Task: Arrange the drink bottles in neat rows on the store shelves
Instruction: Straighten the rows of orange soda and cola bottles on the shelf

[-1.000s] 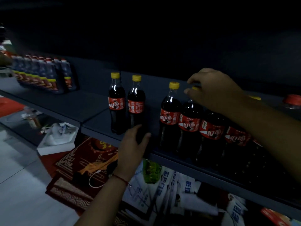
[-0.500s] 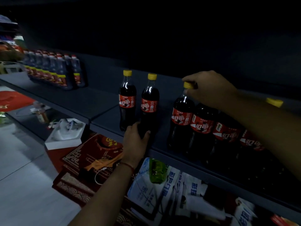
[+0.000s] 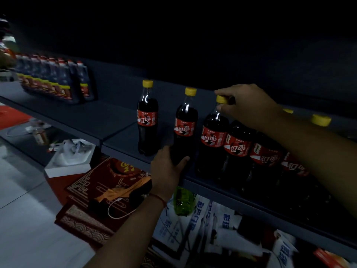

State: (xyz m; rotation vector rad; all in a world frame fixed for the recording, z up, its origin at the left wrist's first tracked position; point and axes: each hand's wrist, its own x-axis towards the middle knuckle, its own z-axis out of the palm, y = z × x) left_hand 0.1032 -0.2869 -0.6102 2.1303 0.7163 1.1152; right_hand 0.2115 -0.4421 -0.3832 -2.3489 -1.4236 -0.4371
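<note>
The cola bottles stand on the dark shelf (image 3: 116, 120), full and so likely heavy for their size, stiff-walled but smooth and apt to slip; the low body or the ribbed cap gives the surest hold. The left hand (image 3: 166, 171) wraps the base of the second bottle (image 3: 185, 122), thumb on one side, fingers (image 3: 183, 161) on the other. The right hand (image 3: 247, 105) pinches the yellow cap of the third bottle (image 3: 213, 136), fingers narrow round it. A first bottle (image 3: 147, 118) stands apart to the left; further bottles, dim, seem packed tight rightward.
</note>
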